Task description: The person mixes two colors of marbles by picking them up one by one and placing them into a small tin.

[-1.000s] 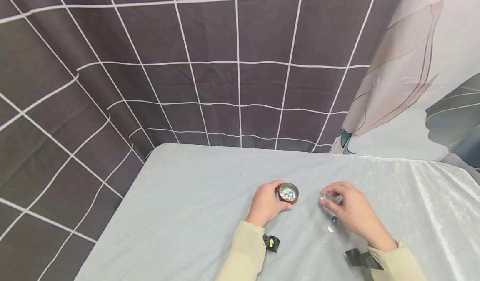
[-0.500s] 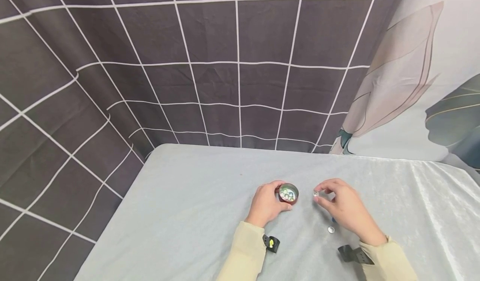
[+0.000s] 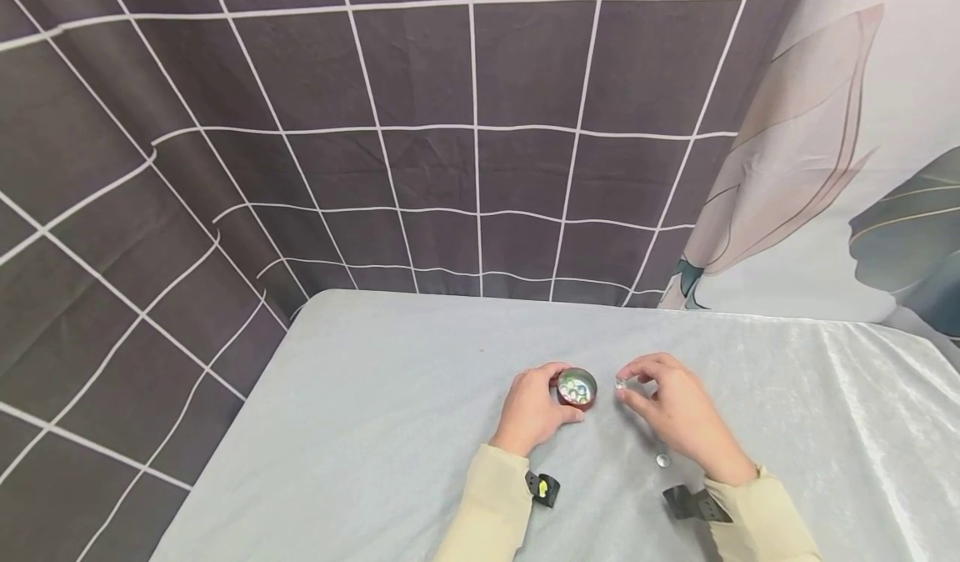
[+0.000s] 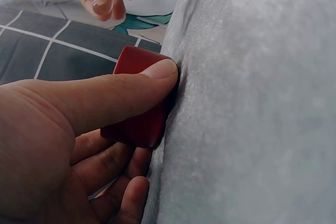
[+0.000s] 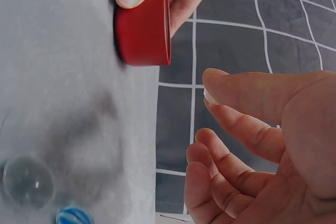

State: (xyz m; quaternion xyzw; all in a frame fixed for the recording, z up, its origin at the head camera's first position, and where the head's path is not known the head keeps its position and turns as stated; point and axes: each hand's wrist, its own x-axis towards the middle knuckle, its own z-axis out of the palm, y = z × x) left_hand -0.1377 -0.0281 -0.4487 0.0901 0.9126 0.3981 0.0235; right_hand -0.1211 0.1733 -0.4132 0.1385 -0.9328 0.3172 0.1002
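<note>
A small round red tin (image 3: 577,390) stands upright on the cloth with several glass marbles inside. My left hand (image 3: 531,407) grips its side, the thumb lying along the red wall (image 4: 137,59) in the left wrist view. Just right of the tin, my right hand (image 3: 677,412) pinches a clear marble (image 3: 620,383) between thumb and fingertips, held apart from the rim. Another clear marble (image 3: 662,460) lies on the cloth below the right hand. Near it in the right wrist view is a blue-and-white marble (image 5: 74,215), which the hand hides in the head view.
Pale grey velvety cloth (image 3: 360,429) covers the table. A dark curtain with a white grid (image 3: 420,162) hangs behind and to the left. At the right is a pale curtain with a leaf print (image 3: 795,170). Both wrists carry black straps (image 3: 543,487).
My right hand has moved left toward the tin with the clear marble between its fingers, and now covers the blue marble in the head view. The left hand and tin stay put.
</note>
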